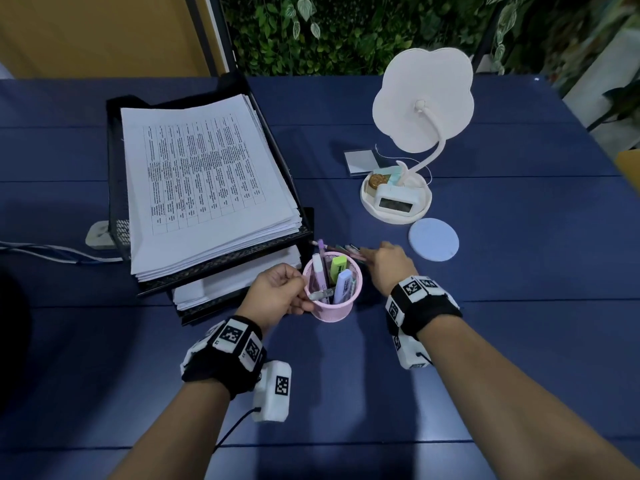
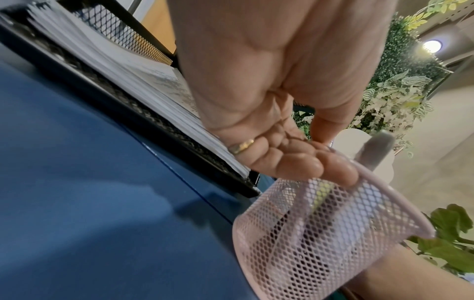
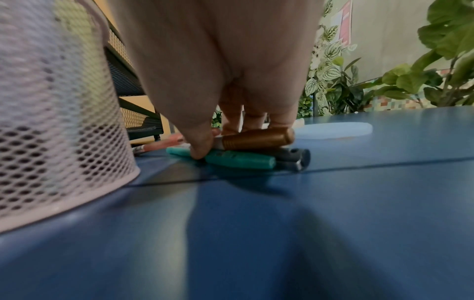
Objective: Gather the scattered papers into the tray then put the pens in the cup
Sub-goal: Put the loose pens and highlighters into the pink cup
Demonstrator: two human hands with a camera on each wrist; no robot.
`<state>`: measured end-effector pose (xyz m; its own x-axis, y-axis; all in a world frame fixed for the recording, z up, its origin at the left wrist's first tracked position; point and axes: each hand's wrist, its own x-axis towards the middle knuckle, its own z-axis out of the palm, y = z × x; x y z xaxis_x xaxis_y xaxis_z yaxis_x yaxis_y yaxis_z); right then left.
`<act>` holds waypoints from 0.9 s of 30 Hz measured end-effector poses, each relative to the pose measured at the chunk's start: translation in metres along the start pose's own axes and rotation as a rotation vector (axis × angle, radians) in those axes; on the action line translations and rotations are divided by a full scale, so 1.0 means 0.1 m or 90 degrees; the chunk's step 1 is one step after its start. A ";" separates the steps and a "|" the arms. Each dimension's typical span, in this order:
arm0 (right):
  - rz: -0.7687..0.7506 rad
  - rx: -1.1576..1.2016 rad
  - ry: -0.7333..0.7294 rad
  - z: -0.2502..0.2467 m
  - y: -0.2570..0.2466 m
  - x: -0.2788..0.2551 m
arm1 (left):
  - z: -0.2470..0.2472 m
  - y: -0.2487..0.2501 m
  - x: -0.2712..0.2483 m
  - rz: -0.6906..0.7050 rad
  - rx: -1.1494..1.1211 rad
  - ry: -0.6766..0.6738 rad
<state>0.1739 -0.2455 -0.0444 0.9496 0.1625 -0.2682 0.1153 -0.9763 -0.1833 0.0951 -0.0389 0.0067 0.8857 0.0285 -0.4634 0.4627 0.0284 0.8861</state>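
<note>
Blue table [image 1: 519, 306]: left hand [image 1: 277, 294] is gripping pink cup [image 1: 332, 289]. Right hand [image 1: 389, 263] is pinching bunched pens [image 3: 246, 151]; loose ones risk slipping.

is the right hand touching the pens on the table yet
Touching. The right wrist view shows the right hand with its thumb pressed on the pens and its fingers behind them.

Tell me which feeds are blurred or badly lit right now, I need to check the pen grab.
Head view: dim, bluish, but sharp; right hand hides most of the pens. Right wrist view: palm and pink cup soft and very close, pens only slightly blurred, hand shadow across the table. Left wrist view: motion smear, left hand on the cup's rim, lamp glare top right.
</note>
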 end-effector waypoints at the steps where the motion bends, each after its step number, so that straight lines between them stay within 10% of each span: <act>1: 0.004 0.011 0.004 0.04 0.00 -0.08 | 0.00 -0.01 -0.03 -0.001 0.002 -0.002; 27: 0.126 0.811 0.105 -0.35 -0.34 -1.36 | -0.10 -0.15 -0.60 -0.029 0.130 -0.022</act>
<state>0.0510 -0.2392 0.0319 0.9534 -0.0768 -0.2917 -0.3001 -0.1445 -0.9429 0.0349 -0.0313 0.0207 0.8625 -0.0028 -0.5061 0.4979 -0.1749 0.8494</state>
